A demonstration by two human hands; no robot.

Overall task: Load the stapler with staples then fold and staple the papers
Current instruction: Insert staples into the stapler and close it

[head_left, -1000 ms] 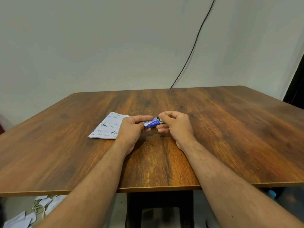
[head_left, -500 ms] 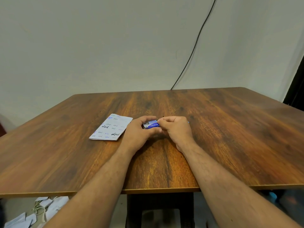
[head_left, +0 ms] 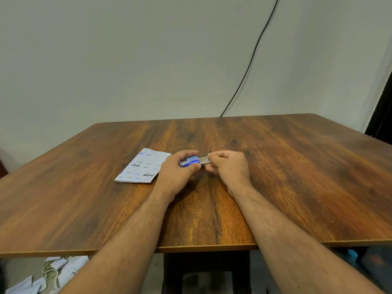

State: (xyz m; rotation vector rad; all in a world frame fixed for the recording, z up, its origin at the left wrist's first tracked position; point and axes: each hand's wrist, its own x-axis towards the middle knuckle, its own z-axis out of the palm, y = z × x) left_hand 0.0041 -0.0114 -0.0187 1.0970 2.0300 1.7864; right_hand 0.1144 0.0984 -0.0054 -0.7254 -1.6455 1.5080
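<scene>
With the left hand (head_left: pixel 180 169) gripping the stapler (head_left: pixel 191 162) and the right hand (head_left: pixel 228 164) pinching its metal tray (head_left: pixel 204 159), a skewed push could jam the staples.

A plain indoor room: a bare wooden tabletop (head_left: pixel 275 177) against a blank wall (head_left: pixel 127 60), a black cable (head_left: pixel 253 54) hanging down it.

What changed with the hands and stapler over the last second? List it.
The right hand closed in against the left hand half a second ago, then drew back right, baring the metal tray of the blue stapler again. Both hands kept their grip; the folded paper stayed flat.
</scene>
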